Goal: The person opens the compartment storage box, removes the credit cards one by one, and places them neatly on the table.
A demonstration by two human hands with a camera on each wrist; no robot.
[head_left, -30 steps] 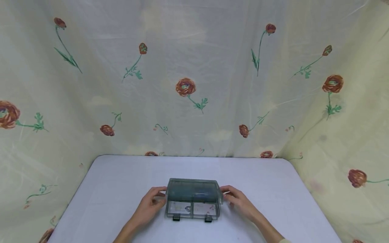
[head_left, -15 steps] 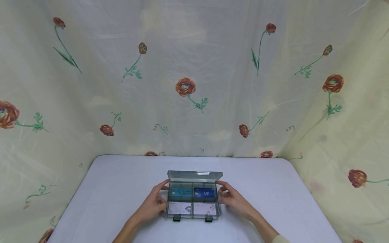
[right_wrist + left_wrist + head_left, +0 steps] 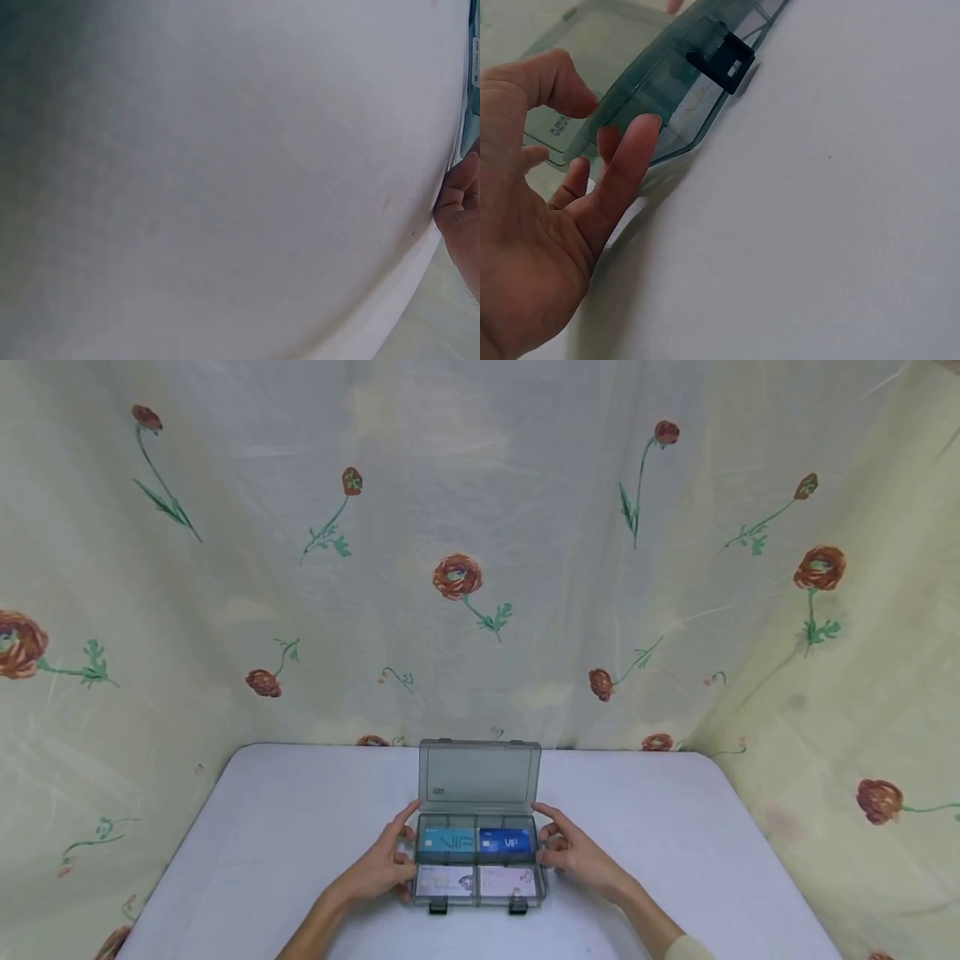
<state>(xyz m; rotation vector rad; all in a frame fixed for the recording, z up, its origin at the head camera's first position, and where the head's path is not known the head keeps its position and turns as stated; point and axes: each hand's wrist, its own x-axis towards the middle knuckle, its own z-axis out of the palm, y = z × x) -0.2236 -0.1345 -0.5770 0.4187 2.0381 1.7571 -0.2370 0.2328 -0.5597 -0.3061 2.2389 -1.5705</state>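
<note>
A grey see-through plastic card case (image 3: 477, 858) lies on the table, its lid (image 3: 480, 772) raised and leaning back. Its compartments hold a teal card (image 3: 450, 841), a blue card (image 3: 505, 841), a white card (image 3: 444, 881) and a pinkish card (image 3: 507, 882). At the left side is my left hand (image 3: 379, 863), index fingertip by the rear corner and thumb against the side wall. My right hand (image 3: 576, 856) touches the opposite side, index finger extended toward the rear corner. Neither hand wraps round the case. In the right wrist view only part of the right hand (image 3: 461, 206) shows.
Two dark latches, a left latch (image 3: 438, 906) and a right latch (image 3: 517, 906), hang from the case's front edge. White cloth covers the table (image 3: 300, 802). A flowered curtain (image 3: 480, 652) surrounds it at the back and sides.
The lid has swung up and back from over the rear compartments, uncovering the teal and blue cards. The case has slid slightly toward me. Both hands have stayed at its sides.
</note>
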